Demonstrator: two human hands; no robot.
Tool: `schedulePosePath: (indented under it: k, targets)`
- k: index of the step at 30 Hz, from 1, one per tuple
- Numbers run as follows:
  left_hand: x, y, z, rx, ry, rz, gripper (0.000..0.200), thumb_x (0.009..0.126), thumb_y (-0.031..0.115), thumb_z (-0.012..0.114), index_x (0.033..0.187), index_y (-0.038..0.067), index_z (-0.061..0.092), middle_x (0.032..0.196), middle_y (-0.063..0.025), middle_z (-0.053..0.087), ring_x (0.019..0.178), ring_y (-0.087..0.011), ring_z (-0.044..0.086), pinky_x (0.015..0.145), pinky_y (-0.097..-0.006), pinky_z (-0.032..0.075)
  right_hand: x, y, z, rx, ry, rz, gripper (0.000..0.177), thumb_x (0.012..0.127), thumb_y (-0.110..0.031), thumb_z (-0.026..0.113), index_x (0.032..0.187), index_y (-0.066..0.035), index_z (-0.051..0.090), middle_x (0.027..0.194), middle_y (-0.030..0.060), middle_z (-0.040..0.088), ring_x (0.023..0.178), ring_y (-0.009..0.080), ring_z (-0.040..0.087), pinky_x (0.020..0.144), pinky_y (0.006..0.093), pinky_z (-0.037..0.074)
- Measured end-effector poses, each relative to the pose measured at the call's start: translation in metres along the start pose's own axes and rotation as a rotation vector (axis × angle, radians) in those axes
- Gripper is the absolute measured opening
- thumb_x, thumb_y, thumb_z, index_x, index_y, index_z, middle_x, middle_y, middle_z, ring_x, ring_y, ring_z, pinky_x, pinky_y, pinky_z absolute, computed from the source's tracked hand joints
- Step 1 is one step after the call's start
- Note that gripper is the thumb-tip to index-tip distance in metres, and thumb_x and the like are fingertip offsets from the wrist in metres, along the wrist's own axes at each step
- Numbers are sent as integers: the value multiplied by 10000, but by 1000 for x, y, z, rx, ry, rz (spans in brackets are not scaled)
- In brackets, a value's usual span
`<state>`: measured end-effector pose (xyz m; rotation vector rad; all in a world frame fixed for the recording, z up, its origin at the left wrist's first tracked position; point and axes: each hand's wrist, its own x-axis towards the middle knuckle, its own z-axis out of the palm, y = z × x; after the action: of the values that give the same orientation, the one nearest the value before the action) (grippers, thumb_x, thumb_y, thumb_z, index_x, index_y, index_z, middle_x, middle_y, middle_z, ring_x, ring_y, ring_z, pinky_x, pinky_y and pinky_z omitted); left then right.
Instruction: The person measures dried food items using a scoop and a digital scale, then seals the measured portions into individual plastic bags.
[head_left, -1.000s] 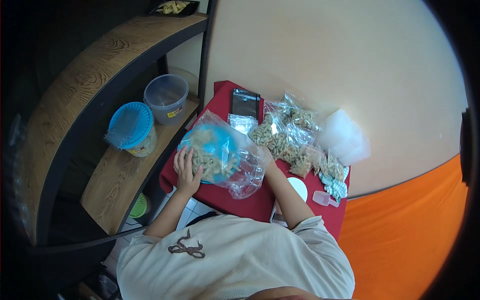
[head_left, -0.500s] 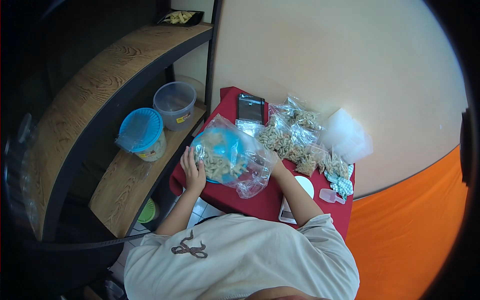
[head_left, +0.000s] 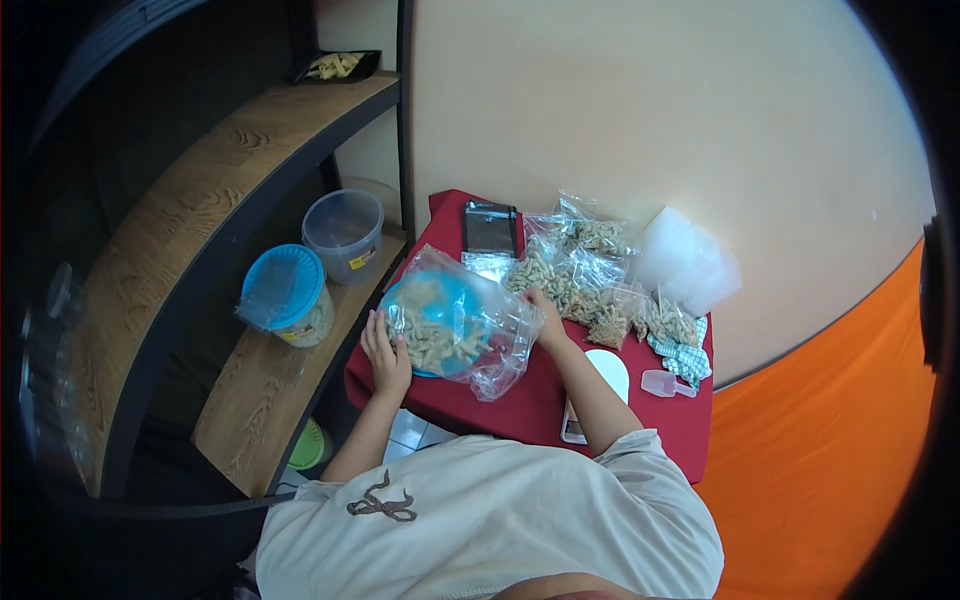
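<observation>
A clear plastic bag of pale snack pieces (head_left: 432, 340) lies over a blue basin (head_left: 460, 290) on the red-covered table. My left hand (head_left: 386, 355) rests against the left side of the bag, with its fingers apart. At the open right end of the bag is my right hand (head_left: 543, 318), its fingers bent at the plastic edge; whether they pinch it is too small to tell. Just beyond the right hand, filled clear bags (head_left: 575, 275) are heaped together.
A white scale (head_left: 608, 372), a clear scoop (head_left: 665, 383) and a checkered cloth (head_left: 683, 358) are at the right. Behind lie a black package (head_left: 490, 230) and white plastic sheets (head_left: 685, 262). Tubs (head_left: 343, 235) stand on the wooden shelf (head_left: 245, 420) at left.
The camera view has shifted slightly. My right hand has come out from behind the plastic and shows more clearly at the bag's right edge. My left hand stays at the bag's left side.
</observation>
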<state>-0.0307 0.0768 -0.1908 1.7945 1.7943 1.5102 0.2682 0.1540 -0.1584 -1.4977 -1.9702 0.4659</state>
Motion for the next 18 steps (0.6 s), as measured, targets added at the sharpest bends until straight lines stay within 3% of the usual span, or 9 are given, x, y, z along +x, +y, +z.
schedulePosePath:
  k: [2, 4, 6, 10, 12, 14, 16, 17, 18]
  targets:
    - [0, 2, 0, 13, 4, -7, 517, 880, 188, 458, 1348, 33, 304, 1391, -227, 273, 1254, -425, 255, 1050, -516, 169, 1, -5, -7, 158, 262, 61, 186, 875, -219, 538, 941, -51, 496, 795, 182, 605, 745, 321, 617, 640, 383, 463]
    - [0, 3, -1, 18, 6, 6, 517, 878, 181, 460, 1348, 33, 304, 1393, -223, 272, 1254, -421, 252, 1048, -514, 172, -1, -6, -14, 69, 334, 77, 132, 931, -168, 442, 948, -40, 469, 802, 160, 615, 757, 283, 629, 631, 354, 473]
    - [0, 4, -2, 25, 10, -7, 530, 863, 160, 487, 1345, 33, 308, 1394, -214, 275, 1252, -411, 251, 1044, -511, 181, -3, -4, -20, 439, 585, -5, 126, 958, -157, 391, 960, -39, 434, 824, 130, 624, 762, 223, 636, 599, 305, 476]
    - [-2, 10, -6, 20, 65, -23, 541, 843, 140, 519, 1337, 34, 327, 1379, -202, 305, 1247, -398, 255, 1039, -502, 191, -28, -28, -66, 621, 680, 97, 127, 977, -161, 354, 951, -48, 407, 852, 105, 625, 738, 167, 637, 581, 256, 468]
    - [-1, 23, -13, 15, 179, -1, 529, 820, 117, 548, 1310, 27, 370, 1365, -189, 336, 1242, -394, 260, 1037, -502, 186, -44, -47, -94, 761, 699, 131, 134, 974, -201, 390, 944, -70, 397, 795, 86, 612, 633, 131, 613, 514, 224, 436]
    - [7, 52, -16, -65, 243, 87, 466, 820, 90, 555, 1259, 7, 420, 1315, -177, 387, 1207, -339, 338, 1008, -449, 263, -56, -58, -114, 775, 745, 146, 139, 972, -214, 400, 939, -79, 402, 743, 60, 581, 568, 102, 563, 476, 210, 409]
    - [12, 88, -19, -590, 111, 147, 403, 825, 55, 554, 1210, -8, 450, 1252, -154, 428, 1122, -258, 432, 937, -365, 355, -70, -68, -132, 782, 782, 166, 143, 970, -228, 411, 934, -89, 408, 691, 34, 551, 504, 73, 513, 437, 196, 382]
    - [16, 112, -22, -696, 34, 175, 311, 834, 41, 551, 1134, -20, 493, 1130, -131, 490, 1010, -195, 498, 855, -291, 407, -76, -75, -141, 797, 757, 124, 140, 969, -231, 414, 928, -98, 413, 653, 11, 504, 469, 56, 448, 410, 187, 351]
    - [17, 130, -23, -816, -169, 182, 260, 836, 50, 559, 1086, -13, 522, 1084, -116, 510, 985, -187, 510, 843, -290, 413, -80, -81, -148, 815, 731, 82, 136, 969, -235, 416, 922, -107, 417, 614, -11, 458, 435, 40, 383, 382, 178, 320]
